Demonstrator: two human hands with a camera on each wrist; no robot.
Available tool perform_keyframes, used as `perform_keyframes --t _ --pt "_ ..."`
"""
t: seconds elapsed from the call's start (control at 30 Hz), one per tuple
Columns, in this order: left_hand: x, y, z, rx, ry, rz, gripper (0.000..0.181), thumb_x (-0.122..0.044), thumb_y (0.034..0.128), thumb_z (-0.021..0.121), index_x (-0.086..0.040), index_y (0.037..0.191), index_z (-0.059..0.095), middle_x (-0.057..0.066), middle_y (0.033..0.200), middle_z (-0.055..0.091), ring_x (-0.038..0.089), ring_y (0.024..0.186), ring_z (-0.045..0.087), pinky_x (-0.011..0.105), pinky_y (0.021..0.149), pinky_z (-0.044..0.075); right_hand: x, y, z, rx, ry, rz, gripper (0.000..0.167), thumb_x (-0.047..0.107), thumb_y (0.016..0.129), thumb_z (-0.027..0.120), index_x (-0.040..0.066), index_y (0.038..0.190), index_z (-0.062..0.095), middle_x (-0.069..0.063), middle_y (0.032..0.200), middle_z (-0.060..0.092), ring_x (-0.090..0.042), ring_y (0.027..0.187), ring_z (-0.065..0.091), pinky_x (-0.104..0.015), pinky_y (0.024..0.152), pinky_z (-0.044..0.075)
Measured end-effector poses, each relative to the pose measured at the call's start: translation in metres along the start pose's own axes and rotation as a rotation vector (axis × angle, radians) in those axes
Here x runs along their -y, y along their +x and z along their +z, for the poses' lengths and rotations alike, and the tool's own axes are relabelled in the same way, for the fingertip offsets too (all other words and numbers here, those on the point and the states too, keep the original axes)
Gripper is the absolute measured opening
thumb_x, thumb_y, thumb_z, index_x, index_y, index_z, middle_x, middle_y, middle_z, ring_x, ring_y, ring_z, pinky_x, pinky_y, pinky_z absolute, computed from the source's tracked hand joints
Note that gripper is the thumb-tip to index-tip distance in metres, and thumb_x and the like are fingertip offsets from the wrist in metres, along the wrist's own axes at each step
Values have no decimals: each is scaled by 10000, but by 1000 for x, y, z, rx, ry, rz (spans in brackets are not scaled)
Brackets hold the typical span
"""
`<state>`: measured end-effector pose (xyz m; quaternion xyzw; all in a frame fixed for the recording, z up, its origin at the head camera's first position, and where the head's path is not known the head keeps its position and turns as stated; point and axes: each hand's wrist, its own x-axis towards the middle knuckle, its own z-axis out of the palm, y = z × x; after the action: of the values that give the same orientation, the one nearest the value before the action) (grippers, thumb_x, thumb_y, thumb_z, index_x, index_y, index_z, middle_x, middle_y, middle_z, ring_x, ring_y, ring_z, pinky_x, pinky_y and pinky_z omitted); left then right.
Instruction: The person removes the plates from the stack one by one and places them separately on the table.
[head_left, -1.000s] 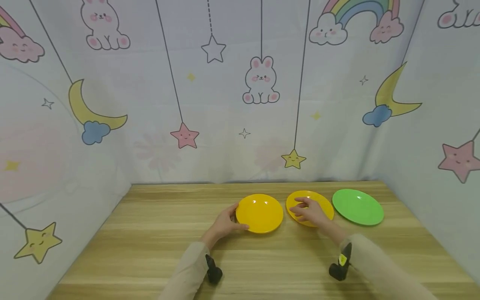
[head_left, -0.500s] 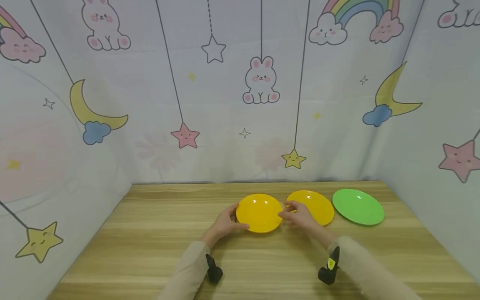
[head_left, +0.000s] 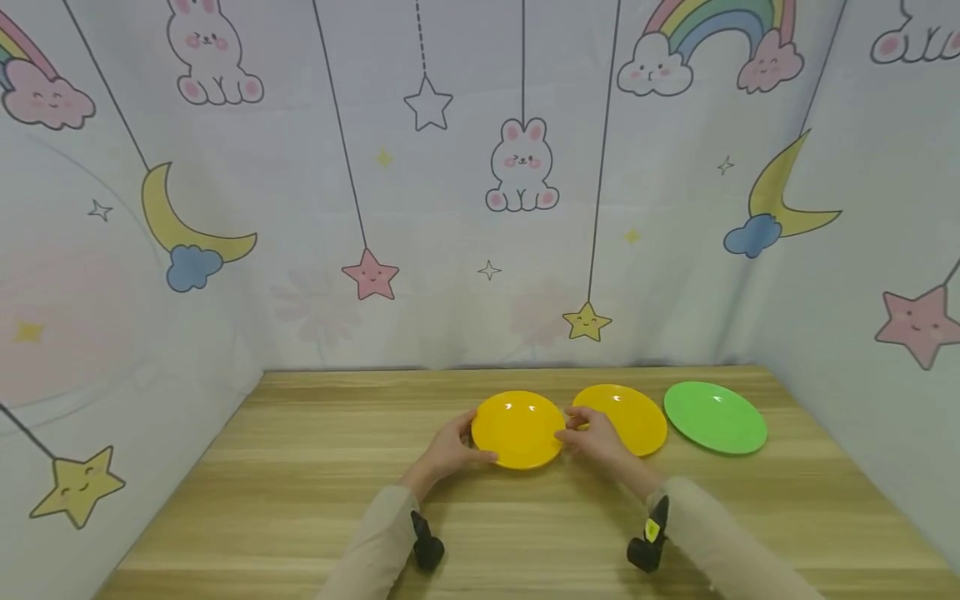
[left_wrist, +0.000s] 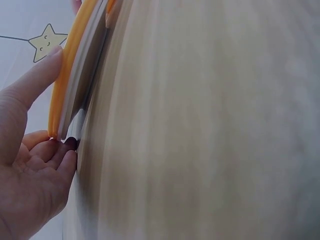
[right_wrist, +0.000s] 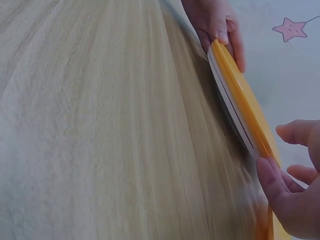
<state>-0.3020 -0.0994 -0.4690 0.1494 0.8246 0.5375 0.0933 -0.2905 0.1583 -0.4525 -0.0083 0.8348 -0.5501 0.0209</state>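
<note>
Centrally, yellow plate: just left of another yellow plate, on the tabletop side nearer the middle.
Left hand: grip holding one rim, seemingly steadying.
Right hand: thumb touching the opposite rim, likely balancing; whether grasping, cannot tell.

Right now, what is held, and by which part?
The left yellow plate, by its rim: left hand on the left side, right hand on the right.

Two plates right of held plate
</note>
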Motion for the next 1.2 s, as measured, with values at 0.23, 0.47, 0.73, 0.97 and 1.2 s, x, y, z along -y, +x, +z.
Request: perform_keyframes --t 0.23,0.47,0.73,0.97,1.2 --pt "0 0 0 5 -10 5 942 -242 696 789 30 1410 239 194 1445 279 334 1318 277 455 1071 261 1 2 2 -21 -20 5 524 71 775 687 -99 1227 485 -165 979 542 -159 696 546 -271 587 537" --pt "-17 -11 -2 18 -13 33 877 -139 724 767 75 1392 240 243 1432 268 377 1311 263 491 1064 251 4 1 2 -11 -42 8 523 82 783 684 -101 1229 482 -170 995 538 -197 784 547 -280 604 544" --pt "-19 -12 -2 16 -3 19 865 -130 728 763 83 1387 244 247 1427 275 378 1306 274 486 1062 260 4 0 5 -23 -39 22 493 47 770 686 -99 1206 509 -168 985 532 -216 819 536 -263 589 540" --pt "0 -1 1 8 39 5 930 -245 696 789 15 1410 253 183 1439 297 330 1312 293 461 1063 275 8 -1 8 -43 -78 60 498 66 770 693 -90 1208 514 -175 1026 540 -215 805 521 -253 582 531" --pt "0 0 0 2 46 -17 956 -279 678 798 5 1412 257 170 1442 300 318 1312 298 445 1067 274 14 -4 10 -62 -100 94 516 75 754 710 -81 1208 518 -168 1031 531 -231 832 502 -241 583 522"
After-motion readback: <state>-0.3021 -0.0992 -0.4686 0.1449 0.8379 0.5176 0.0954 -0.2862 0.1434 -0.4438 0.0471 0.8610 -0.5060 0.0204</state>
